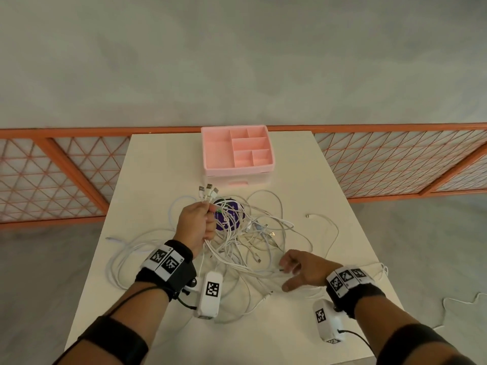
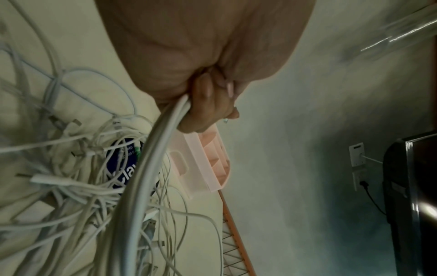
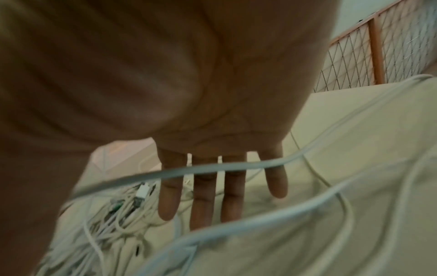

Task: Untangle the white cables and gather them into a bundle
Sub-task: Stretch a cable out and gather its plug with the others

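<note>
Head view has the left hand (image 1: 196, 227) raised just over the table, fist closed round a sheaf of white cables (image 1: 253, 241) with three USB plugs (image 1: 208, 189) sticking up past the knuckles; the left wrist view confirms the fingers (image 2: 208, 104) curled tight on thick strands. From that fist the cables fall into a loose tangle spread across the middle of the table, lying partly over a round purple disc (image 1: 229, 214). The right hand (image 1: 300, 270) hovers low at the near right of the heap, fingers spread and relaxed, gripping nothing as far as I can judge (in the right wrist view one strand crosses in front of the straight fingers (image 3: 205, 201), touching or not I cannot tell).

Likely trouble: lifting the held sheaf further could cinch the knots instead of freeing them, since many loops cross one another. The disc might be dragged along under the strands. One cable (image 1: 379, 267) trails toward the right edge and could slip off if the pile is tugged left. Plugs may snag inside loops.

A pale cream table (image 1: 158, 159) carries a pink compartment organiser (image 1: 210, 169) at its far end, well apart from the heap. Beyond stands an orange lattice railing (image 1: 66, 175), grey floor around, another cable lying on the floor at right
</note>
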Demonstrator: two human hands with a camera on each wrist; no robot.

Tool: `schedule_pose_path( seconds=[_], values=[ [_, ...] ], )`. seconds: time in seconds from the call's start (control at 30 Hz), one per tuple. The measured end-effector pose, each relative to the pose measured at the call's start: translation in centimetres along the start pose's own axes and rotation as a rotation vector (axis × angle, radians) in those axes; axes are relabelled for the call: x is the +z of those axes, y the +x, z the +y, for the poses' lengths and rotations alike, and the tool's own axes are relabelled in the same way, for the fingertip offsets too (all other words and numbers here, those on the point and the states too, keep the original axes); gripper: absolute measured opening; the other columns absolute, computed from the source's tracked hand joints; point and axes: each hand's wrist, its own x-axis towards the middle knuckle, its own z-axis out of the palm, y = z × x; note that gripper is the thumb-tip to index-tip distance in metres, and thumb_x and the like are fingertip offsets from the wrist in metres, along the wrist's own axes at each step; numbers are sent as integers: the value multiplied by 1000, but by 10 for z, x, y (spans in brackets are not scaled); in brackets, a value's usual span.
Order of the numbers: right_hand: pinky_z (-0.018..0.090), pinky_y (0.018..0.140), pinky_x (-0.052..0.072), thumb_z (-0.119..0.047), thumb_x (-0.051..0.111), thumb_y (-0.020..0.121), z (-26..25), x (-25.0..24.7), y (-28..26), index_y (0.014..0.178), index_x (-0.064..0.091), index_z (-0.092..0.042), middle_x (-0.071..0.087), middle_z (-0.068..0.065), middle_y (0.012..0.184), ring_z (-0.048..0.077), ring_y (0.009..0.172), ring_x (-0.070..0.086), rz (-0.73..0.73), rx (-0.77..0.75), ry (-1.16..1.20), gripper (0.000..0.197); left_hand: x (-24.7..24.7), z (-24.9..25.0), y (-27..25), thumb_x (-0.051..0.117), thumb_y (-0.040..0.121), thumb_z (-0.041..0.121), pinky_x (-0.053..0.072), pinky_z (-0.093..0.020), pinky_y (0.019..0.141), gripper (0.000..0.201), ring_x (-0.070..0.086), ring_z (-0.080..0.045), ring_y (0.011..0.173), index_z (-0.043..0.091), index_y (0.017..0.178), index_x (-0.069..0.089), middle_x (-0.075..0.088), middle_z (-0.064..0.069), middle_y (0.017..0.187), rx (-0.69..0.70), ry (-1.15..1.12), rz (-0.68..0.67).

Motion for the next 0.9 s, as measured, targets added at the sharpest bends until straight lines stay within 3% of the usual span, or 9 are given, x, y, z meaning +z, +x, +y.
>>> schedule_pose_path(
  seconds=[0.07, 0.17, 0.27, 0.4, 0.47, 0.57, 0.73, 0.83, 0.9],
  values=[
    [31, 96, 48, -62, 82, 49, -7, -8, -3, 113, 59, -36, 64, -7, 112, 11, 105, 62, -1, -23, 41, 74, -4, -1, 1, 33, 108, 15, 20, -13, 36, 34, 23, -4, 35, 11, 79, 52, 34, 10, 45, 3, 0, 20],
    [35, 87, 51, -72, 65, 66, -22, -13, -6, 108, 64, -30, 69, -5, 106, 14, 101, 65, 136, -46, 236, 60, -5, -3, 1, 35, 107, 15, 20, -13, 37, 33, 24, -5, 35, 10, 80, 53, 34, 9, 45, -7, 11, 17],
    [36, 72, 54, -58, 62, 86, -34, -5, 6, 95, 66, -20, 71, 1, 97, 22, 91, 68, 307, 5, 183, 39, -2, -4, -2, 36, 107, 15, 20, -14, 37, 33, 24, -5, 35, 9, 80, 54, 34, 9, 46, -14, 28, -11],
    [25, 75, 43, -29, 69, 83, -33, 25, 27, 89, 56, -22, 64, 0, 104, 18, 92, 60, 246, 107, -301, 15, 5, -1, -8, 41, 107, 22, 20, -16, 37, 29, 22, -6, 37, 9, 85, 54, 32, 8, 49, 14, 48, -60],
    [22, 73, 43, -15, 64, 81, -31, 37, 32, 80, 54, -24, 66, 2, 101, 19, 95, 64, 243, 125, -299, 13, 10, 1, -10, 43, 107, 25, 19, -16, 38, 27, 22, -6, 38, 11, 86, 52, 31, 8, 49, 42, 50, -85],
    [22, 66, 44, -16, 58, 80, -38, 34, 30, 76, 58, -20, 69, 2, 89, 18, 83, 64, 303, 69, -234, 6, 13, 5, -11, 41, 107, 24, 21, -16, 39, 26, 23, -7, 40, 12, 86, 50, 31, 7, 52, 93, 64, -113],
    [26, 62, 47, -18, 64, 87, -82, -6, 9, 82, 61, -11, 59, 0, 71, 13, 62, 52, 508, -232, 136, 10, 16, 9, -11, 39, 107, 23, 21, -19, 42, 26, 24, -8, 44, 14, 84, 47, 31, 6, 56, 171, 117, -139],
    [32, 66, 56, -5, 65, 87, -119, -31, -9, 82, 63, -9, 70, 11, 86, 26, 78, 67, 600, -415, 582, 7, 21, 10, -12, 39, 108, 22, 20, -21, 44, 26, 25, -8, 45, 13, 84, 47, 31, 6, 56, 188, 127, -170],
    [36, 73, 58, -1, 65, 81, -139, -42, -18, 77, 60, -7, 72, 15, 99, 28, 92, 69, 621, -562, 809, 9, 24, 11, -12, 39, 108, 22, 20, -21, 45, 26, 25, -9, 45, 12, 86, 48, 31, 6, 57, 194, 131, -185]
  ],
)
